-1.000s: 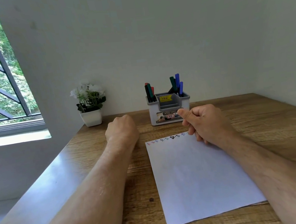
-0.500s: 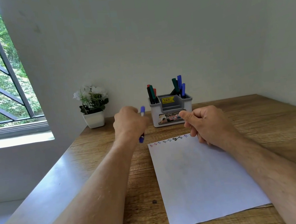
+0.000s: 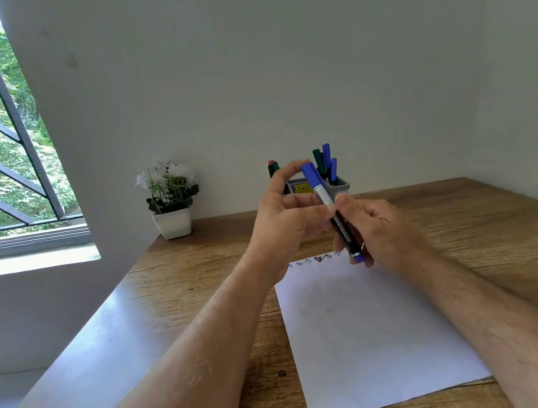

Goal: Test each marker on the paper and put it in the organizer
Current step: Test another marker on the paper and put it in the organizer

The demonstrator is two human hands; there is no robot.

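In the head view, both hands are meeting above the far end of the white sheet of paper point(image 3: 373, 334), which is lying on the brown wood-grain table point(image 3: 504, 231) toward its right side, its near right corner hidden behind the right forearm. The left hand point(image 3: 289, 225) is pinching the blue-capped marker with a black and white barrel point(image 3: 332, 211) at the barrel's white upper part, thumb against it and index finger arching over the cap; its other fingers are hidden behind the palm. The right hand point(image 3: 378, 227) is curling around the marker's dark lower barrel, and the marker's blue end is poking out below the fingers, just above the paper's far edge. The marker is tilting, cap up and leaning left. A row of small coloured scribbles point(image 3: 316, 260) is running along the paper's far edge, partly covered by the right hand. The grey plastic organizer point(image 3: 340, 187) is standing by the table's far edge, mostly hidden by the hands; green, blue and red markers are sticking up from it. A white potted flower plant point(image 3: 171, 199) is sitting at the far left corner.
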